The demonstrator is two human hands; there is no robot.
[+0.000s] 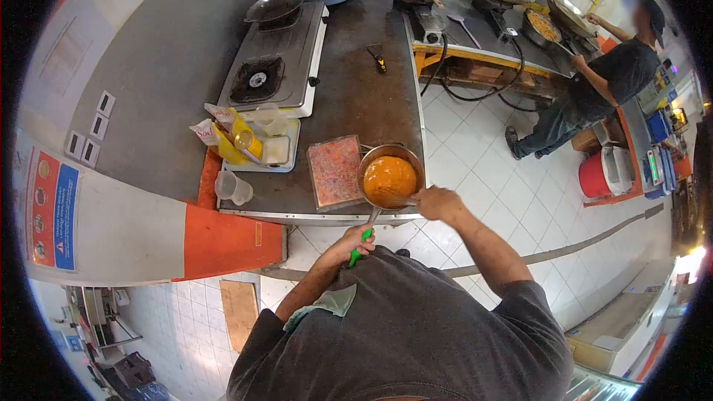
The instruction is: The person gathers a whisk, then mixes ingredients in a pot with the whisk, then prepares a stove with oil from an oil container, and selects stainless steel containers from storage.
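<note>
A metal saucepan (421, 168) with orange sauce (389, 177) in it stands at the counter's front right corner. My left hand (355, 242) is closed around its green handle (360, 247), which points toward my body. My right hand (438, 203) is closed on what looks like a whisk (402, 201), whose wires dip into the sauce at the near side of the pan. Just left of the saucepan lies a flat, square, reddish speckled board or mat (334, 171). The grip end of the whisk is hidden in my fist.
Left on the counter are a tray (292, 150) of packets and containers, a clear plastic jug (233, 188) and a two-burner stove (276, 63). A black-and-yellow tool (378, 58) lies further back. Another person (615, 67) works at pans on the right. A red bucket (596, 176) stands nearby.
</note>
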